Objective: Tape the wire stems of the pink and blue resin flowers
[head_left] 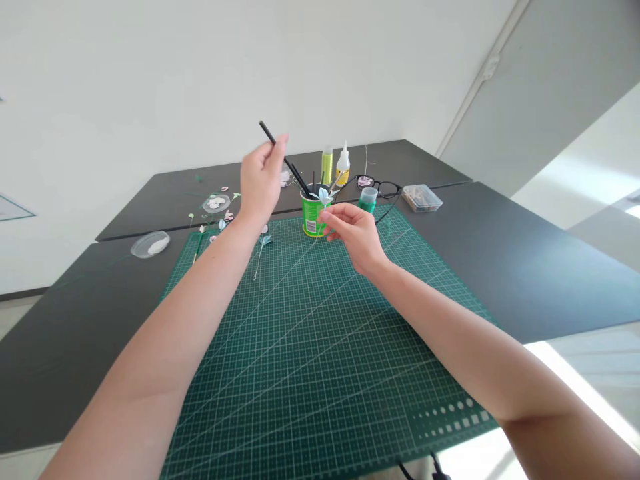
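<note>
My left hand (261, 179) is closed around a slim black stick (268, 132), held slanting, its lower end reaching the mouth of a green cup (311, 215). What tip the stick has is hidden. Other dark sticks stand in that cup. In front of the cup, my right hand (354, 232) pinches the thin stem of a small pale blue artificial flower (324, 196), petals upward. Another bluish flower on a wire stem (265, 241) lies on the green cutting mat (320, 333), below my left hand.
Behind the cup stand a yellow-green bottle (327, 164) and a white-tipped glue bottle (343, 167). To the right are a green jar (368, 200), eyeglasses (387, 189) and a clear box (422, 198). Shallow dishes (150, 245) with white pieces sit at left.
</note>
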### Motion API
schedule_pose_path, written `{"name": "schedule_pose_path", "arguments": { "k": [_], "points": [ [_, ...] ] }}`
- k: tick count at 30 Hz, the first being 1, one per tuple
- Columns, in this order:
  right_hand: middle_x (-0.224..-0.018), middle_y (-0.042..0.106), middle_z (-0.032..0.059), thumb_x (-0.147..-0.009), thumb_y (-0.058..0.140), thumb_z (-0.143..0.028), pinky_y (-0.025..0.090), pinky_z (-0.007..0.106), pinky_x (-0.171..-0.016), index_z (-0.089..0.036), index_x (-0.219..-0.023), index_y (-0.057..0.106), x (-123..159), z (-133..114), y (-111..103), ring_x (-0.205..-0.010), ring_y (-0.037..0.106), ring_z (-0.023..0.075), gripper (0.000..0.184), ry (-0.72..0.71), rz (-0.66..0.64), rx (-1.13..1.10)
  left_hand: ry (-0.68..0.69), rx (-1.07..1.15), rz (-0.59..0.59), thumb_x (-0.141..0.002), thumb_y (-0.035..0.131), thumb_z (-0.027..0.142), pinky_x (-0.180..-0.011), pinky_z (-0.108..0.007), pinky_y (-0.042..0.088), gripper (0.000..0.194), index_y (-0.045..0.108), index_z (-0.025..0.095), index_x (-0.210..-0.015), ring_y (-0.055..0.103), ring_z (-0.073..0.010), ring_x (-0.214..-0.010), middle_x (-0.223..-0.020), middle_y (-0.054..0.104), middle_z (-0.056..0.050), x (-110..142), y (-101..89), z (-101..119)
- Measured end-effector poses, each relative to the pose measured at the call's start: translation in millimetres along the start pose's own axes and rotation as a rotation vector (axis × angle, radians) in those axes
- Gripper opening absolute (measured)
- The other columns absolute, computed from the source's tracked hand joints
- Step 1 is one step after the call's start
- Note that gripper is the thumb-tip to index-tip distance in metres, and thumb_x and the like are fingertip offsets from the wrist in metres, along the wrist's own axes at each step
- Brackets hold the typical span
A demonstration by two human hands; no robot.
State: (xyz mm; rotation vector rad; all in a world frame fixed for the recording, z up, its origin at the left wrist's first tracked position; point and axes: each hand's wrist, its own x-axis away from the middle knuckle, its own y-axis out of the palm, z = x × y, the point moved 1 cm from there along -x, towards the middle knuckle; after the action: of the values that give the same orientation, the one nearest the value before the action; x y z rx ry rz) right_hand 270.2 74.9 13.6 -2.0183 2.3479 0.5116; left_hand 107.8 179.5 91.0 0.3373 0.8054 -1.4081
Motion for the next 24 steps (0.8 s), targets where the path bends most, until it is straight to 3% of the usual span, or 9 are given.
{"name": "schedule_pose_path", "arguments": {
  "k": [2, 4, 5, 7, 10, 13, 16, 20, 24],
  "points": [
    [-0.084, 0.075, 0.0018, -0.068, 0.096, -0.045, 0.055, 0.026, -0.062, -0.02, -0.082, 0.075, 0, -1, 0, -0.068, 0.061, 0.0103, 0.036, 0.014, -0.006, -0.037, 0.107, 0.121, 0.002, -0.099, 0.061, 0.077, -0.099, -0.033, 0.054, 0.058, 0.073, 0.02, -0.104, 0.072, -0.0186, -0.105, -0.092, 0.073, 0.0, -4, -17.5, 22],
    [-0.082, 0.071, -0.0003, -0.065, 0.099, -0.042, 0.055, 0.024, -0.063, -0.021, -0.081, 0.076, 0, -2, -1, -0.069, 0.061, 0.0097, 0.036, 0.043, -0.01, -0.095, 0.096, 0.191, -0.029, -0.109, 0.051, 0.068, -0.091, -0.032, 0.056, 0.053, 0.071, 0.02, -0.109, 0.07, -0.0133, -0.087, -0.085, 0.067, 0.001, 2, -37.4, 46],
    [-0.079, 0.069, -0.0013, -0.063, 0.1, -0.04, 0.056, 0.023, -0.063, -0.021, -0.08, 0.076, 0, -3, -1, -0.07, 0.06, 0.0092, 0.036, 0.063, -0.014, -0.13, 0.036, 0.21, -0.058, -0.113, 0.048, 0.061, -0.077, -0.029, 0.055, 0.048, 0.071, 0.019, -0.108, 0.061, -0.0097, -0.068, -0.074, 0.056, 0.003, 10, -46.7, 57],
    [-0.075, 0.065, -0.003, -0.061, 0.101, -0.038, 0.057, 0.021, -0.065, -0.021, -0.078, 0.077, 1, -4, 1, -0.07, 0.06, 0.0085, 0.034, 0.113, -0.047, -0.198, -0.141, 0.3, -0.165, -0.112, 0.054, 0.046, -0.05, -0.023, 0.037, 0.03, 0.07, 0.021, -0.106, 0.029, -0.0063, -0.047, -0.066, 0.035, 0.007, 34, -60.9, 71],
    [-0.075, 0.065, -0.003, -0.067, 0.099, -0.039, 0.06, 0.021, -0.07, -0.021, -0.078, 0.077, 6, -4, 5, -0.071, 0.062, 0.0083, 0.031, 0.202, -0.173, -0.267, -0.446, 0.336, -0.389, -0.111, 0.053, 0.046, -0.041, -0.022, 0.02, 0.026, 0.07, 0.026, -0.111, 0.019, -0.0072, -0.044, -0.063, 0.031, 0.007, 85, -68.4, 68],
    [-0.08, 0.069, -0.0019, -0.071, 0.098, -0.041, 0.062, 0.023, -0.073, -0.021, -0.082, 0.078, 15, -2, 13, -0.072, 0.064, 0.0085, 0.03, 0.291, -0.328, -0.296, -0.562, 0.325, -0.51, -0.105, 0.06, 0.053, -0.037, -0.022, 0.026, 0.03, 0.069, 0.025, -0.107, 0.031, -0.0085, -0.043, -0.061, 0.042, 0.006, 129, -66.8, 48],
    [-0.079, 0.071, -0.0014, -0.072, 0.097, -0.043, 0.061, 0.024, -0.071, -0.02, -0.084, 0.079, 25, 1, 20, -0.072, 0.065, 0.009, 0.032, 0.347, -0.44, -0.285, -0.539, 0.335, -0.519, -0.102, 0.065, 0.058, -0.049, -0.026, 0.053, 0.037, 0.07, 0.021, -0.098, 0.059, -0.0132, -0.056, -0.077, 0.069, -0.002, 151, -65.8, 33],
    [-0.074, 0.069, -0.0024, -0.075, 0.095, -0.042, 0.054, 0.023, -0.06, -0.019, -0.082, 0.08, 32, 3, 26, -0.064, 0.06, 0.0081, 0.028, 0.341, -0.422, -0.202, -0.632, 0.436, -0.56, -0.105, 0.061, 0.059, -0.066, -0.034, 0.066, 0.042, 0.071, 0.019, -0.11, 0.078, -0.0225, -0.079, -0.101, 0.083, -0.012, 160, -68.9, 29],
    [-0.065, 0.064, -0.0035, -0.075, 0.095, -0.042, 0.04, 0.022, -0.049, -0.019, -0.076, 0.079, 38, 4, 31, -0.057, 0.051, 0.0071, 0.029, 0.298, -0.38, -0.112, -0.694, 0.5, -0.612, -0.104, 0.062, 0.061, -0.07, -0.034, 0.067, 0.044, 0.072, 0.018, -0.112, 0.08, -0.0223, -0.08, -0.103, 0.085, -0.013, 167, -71.1, 31]
  ]
}}
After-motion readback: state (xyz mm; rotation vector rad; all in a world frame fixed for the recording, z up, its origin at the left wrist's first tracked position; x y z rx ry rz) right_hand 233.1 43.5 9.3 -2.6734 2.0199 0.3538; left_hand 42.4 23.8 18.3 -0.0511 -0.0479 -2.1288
